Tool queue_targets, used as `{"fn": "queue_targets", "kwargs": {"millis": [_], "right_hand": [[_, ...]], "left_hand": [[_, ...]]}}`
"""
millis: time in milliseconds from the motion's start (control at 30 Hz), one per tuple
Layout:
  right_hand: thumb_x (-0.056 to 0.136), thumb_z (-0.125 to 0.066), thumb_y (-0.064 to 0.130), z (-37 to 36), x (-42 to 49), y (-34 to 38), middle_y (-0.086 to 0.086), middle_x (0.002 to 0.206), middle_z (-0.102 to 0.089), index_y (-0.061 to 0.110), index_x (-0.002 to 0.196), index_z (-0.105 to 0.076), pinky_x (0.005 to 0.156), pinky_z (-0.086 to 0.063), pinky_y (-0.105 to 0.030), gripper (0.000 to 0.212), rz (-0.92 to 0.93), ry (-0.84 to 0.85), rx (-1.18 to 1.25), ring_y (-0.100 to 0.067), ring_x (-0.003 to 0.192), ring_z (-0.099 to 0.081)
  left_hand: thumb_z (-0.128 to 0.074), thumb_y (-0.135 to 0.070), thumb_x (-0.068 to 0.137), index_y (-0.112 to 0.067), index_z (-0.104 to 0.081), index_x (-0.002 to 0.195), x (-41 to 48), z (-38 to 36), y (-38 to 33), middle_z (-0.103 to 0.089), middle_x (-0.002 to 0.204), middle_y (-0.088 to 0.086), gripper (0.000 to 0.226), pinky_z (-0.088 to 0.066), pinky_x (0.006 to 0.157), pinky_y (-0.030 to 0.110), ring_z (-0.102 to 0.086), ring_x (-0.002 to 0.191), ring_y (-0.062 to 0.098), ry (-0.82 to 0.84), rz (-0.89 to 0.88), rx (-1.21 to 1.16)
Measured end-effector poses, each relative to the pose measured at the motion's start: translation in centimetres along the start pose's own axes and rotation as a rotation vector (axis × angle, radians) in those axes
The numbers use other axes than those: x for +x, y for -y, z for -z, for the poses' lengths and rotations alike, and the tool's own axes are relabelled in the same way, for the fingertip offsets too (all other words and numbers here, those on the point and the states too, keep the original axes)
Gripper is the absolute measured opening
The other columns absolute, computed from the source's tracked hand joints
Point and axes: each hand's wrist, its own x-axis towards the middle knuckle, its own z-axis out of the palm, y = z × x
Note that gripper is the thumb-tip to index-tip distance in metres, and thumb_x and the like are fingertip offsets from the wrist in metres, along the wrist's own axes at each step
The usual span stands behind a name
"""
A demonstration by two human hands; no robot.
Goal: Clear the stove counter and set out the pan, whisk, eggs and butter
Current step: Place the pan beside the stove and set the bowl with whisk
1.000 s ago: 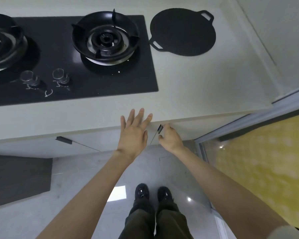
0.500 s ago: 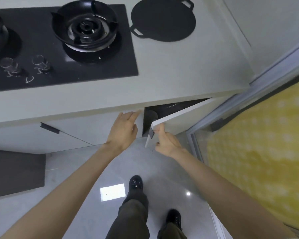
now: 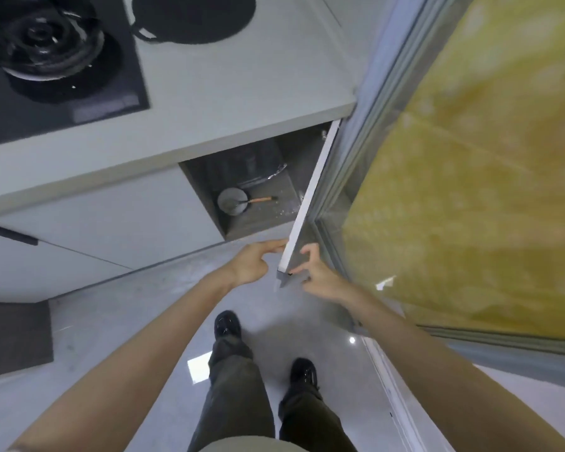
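Far left of the cabinet door [image 3: 310, 197], a stove burner [image 3: 43, 40] sits on the tabletop [image 3: 242, 93]; no whisk, eggs or butter shows there. Below the tabletop's edge and just left of the door, the cabinet stands open. A small grey pan [image 3: 232, 201] lies on its floor in front of a dark pot [image 3: 252, 164]. The pan's wooden handle [image 3: 260, 199] runs to the right, toward the door.

The left hand [image 3: 250, 264] is on the door's inner side, below the opening. Its fingers are loosely extended and the forefinger touches the door's edge. The right hand [image 3: 318, 278] is on the door's outer side, where thumb and fingers pinch its free corner.

The pan lies up and away from both hands, inside the cabinet. The left hand looks the nearer and has a clear way in, since the door stands between the right hand and the pan. The handle points away from the left hand, so a reach would probably meet the rim first.
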Motion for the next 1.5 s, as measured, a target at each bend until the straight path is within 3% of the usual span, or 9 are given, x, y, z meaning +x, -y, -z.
{"fn": "queue_targets", "kwargs": {"millis": [167,367,467,533,700,900,1033,1167,1500], "right_hand": [[0.081,-0.054,-0.011,2.8,-5.1,-4.9,-0.010,0.136,-0.052,0.004,0.137,-0.041,0.088,-0.038,-0.019,0.059,-0.054,-0.100,0.207,-0.022,0.123,-0.050],[0.077,-0.051,-0.012,6.2,-9.9,-8.8,-0.007,0.110,-0.065,0.007,0.123,-0.052,0.068,-0.041,-0.001,0.049,-0.095,-0.224,0.354,-0.016,0.099,-0.060],[0.080,-0.053,-0.007,8.2,-11.4,-11.0,0.018,0.095,-0.052,0.022,0.113,-0.046,0.068,-0.046,-0.008,0.044,-0.160,-0.280,0.404,-0.003,0.090,-0.052],[0.080,-0.051,-0.005,9.2,-11.9,-12.4,0.019,0.098,-0.050,0.029,0.112,-0.043,0.081,-0.051,-0.031,0.047,-0.217,-0.315,0.395,-0.011,0.101,-0.050],[0.081,-0.053,-0.001,10.7,-12.3,-14.3,-0.001,0.129,-0.043,0.030,0.134,-0.037,0.078,-0.045,-0.029,0.063,-0.270,-0.366,0.463,-0.017,0.119,-0.044],[0.089,-0.053,0.007,7.1,-12.2,-13.8,-0.001,0.119,-0.048,0.013,0.123,-0.046,0.087,-0.043,-0.033,0.035,-0.331,-0.441,0.510,-0.020,0.106,-0.050],[0.089,-0.053,0.001,4.6,-10.7,-12.7,-0.013,0.113,-0.059,0.003,0.117,-0.055,0.076,-0.040,-0.024,0.029,-0.338,-0.331,0.575,-0.023,0.100,-0.056],[0.091,-0.056,0.007,3.8,-8.2,-10.1,-0.004,0.096,-0.060,0.010,0.120,-0.058,0.064,-0.043,-0.020,0.029,-0.372,-0.231,0.656,-0.013,0.077,-0.057],[0.097,-0.049,0.012,1.4,3.1,-3.4,0.001,0.095,-0.067,0.015,0.115,-0.060,0.058,-0.048,-0.022,0.021,-0.482,-0.075,0.756,-0.013,0.071,-0.062]], "left_hand": [[-0.024,0.024,0.074,-0.020,-0.041,0.143,1.2,-5.8,-3.5,-0.042,0.147,-0.001,0.084,-0.027,0.096,0.004,-0.031,0.140,0.012,0.090,0.016,-0.062],[-0.026,0.020,0.080,-0.022,-0.035,0.146,3.8,-11.5,-9.2,-0.032,0.152,-0.001,0.078,-0.024,0.108,0.017,-0.025,0.142,0.016,0.147,-0.007,-0.079],[-0.026,0.018,0.082,-0.021,-0.031,0.148,4.8,-13.3,-11.8,-0.031,0.153,-0.002,0.076,-0.023,0.113,0.025,-0.025,0.142,0.015,0.193,-0.025,-0.110],[-0.029,0.015,0.086,-0.020,-0.029,0.149,5.2,-14.3,-12.8,-0.031,0.153,-0.002,0.072,-0.024,0.114,0.028,-0.026,0.142,0.015,0.198,-0.028,-0.110],[-0.037,0.005,0.094,-0.020,-0.029,0.149,5.8,-15.3,-13.3,-0.032,0.153,-0.003,0.061,-0.029,0.113,0.032,-0.029,0.141,0.019,0.181,-0.004,-0.141],[-0.040,0.000,0.095,-0.023,-0.036,0.145,5.6,-13.2,-12.3,-0.042,0.147,-0.001,0.055,-0.038,0.099,0.024,-0.043,0.129,0.017,0.061,0.035,-0.210],[-0.041,0.003,0.094,-0.016,-0.045,0.140,4.9,-10.8,-10.8,-0.053,0.136,0.005,0.049,-0.037,0.084,0.019,-0.047,0.110,0.010,-0.028,0.064,-0.256],[-0.042,0.004,0.094,-0.013,-0.051,0.133,3.6,-7.8,-7.0,-0.059,0.125,0.006,0.043,-0.041,0.068,0.012,-0.049,0.103,0.012,-0.115,0.125,-0.299],[-0.041,0.000,0.095,-0.011,-0.052,0.129,1.0,0.4,3.7,-0.061,0.116,0.006,0.037,-0.041,0.070,0.018,-0.053,0.092,0.019,-0.371,0.346,-0.620]]}}
